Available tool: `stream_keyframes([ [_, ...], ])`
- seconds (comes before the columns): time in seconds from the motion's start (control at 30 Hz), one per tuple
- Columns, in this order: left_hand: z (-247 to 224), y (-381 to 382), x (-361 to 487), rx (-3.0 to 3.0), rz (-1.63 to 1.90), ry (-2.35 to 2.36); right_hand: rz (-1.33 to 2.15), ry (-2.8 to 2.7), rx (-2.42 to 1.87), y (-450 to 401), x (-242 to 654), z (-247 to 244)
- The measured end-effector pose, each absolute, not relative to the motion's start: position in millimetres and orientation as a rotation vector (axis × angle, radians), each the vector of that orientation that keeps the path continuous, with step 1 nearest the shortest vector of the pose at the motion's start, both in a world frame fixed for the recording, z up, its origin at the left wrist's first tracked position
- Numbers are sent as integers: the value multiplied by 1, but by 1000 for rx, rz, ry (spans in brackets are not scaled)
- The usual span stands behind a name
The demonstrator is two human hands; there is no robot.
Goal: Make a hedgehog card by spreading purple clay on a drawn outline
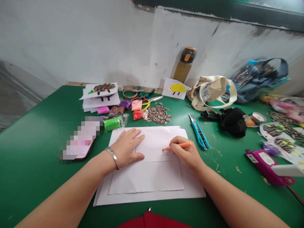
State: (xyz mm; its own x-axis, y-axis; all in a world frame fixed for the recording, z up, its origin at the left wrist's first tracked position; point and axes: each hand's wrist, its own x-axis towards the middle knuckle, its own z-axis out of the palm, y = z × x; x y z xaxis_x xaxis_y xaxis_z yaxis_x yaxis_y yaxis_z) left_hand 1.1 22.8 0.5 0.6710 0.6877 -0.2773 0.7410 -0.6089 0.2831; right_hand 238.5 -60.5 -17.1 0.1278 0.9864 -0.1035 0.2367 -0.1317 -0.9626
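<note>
My right hand [186, 153] grips an orange pen [180, 146], its tip low over the right part of a small white sheet of paper [152, 152]. A faint curved outline shows on that sheet. My left hand [128, 146] lies flat with fingers spread on the sheet's left side. Beneath are larger white sheets [147, 183] in a loose stack. Just beyond the paper sit a pile of striped sunflower seeds [158, 114] and a bag of green modelling clay [112, 123].
A blue utility knife [199, 132] lies right of the paper, and a phone [83, 139] lies left. Farther back are scissors [153, 99], a hedgehog picture [175, 89], a bottle [184, 66] and a cloth bag [211, 90]. A purple device [267, 167] stands at the right.
</note>
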Motion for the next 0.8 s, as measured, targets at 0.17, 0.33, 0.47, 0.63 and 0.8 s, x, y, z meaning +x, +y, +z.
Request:
stream_keyframes([
  [0.17,1,23,1,2520,-230,1120,1078,-1228,-1530,-60,238,-17],
  [0.33,1,23,1,2536,-237,1120,1072,-1258,-1550,-60,240,-17],
  [0.47,2,22,1,2539,-231,1121,1060,-1218,-1495,-60,244,-20],
  [0.63,4,20,1,2524,-227,1119,1118,-1138,-1418,-60,250,-29],
  [0.8,4,20,1,2536,-241,1110,1138,-1113,-1394,-61,249,-32],
])
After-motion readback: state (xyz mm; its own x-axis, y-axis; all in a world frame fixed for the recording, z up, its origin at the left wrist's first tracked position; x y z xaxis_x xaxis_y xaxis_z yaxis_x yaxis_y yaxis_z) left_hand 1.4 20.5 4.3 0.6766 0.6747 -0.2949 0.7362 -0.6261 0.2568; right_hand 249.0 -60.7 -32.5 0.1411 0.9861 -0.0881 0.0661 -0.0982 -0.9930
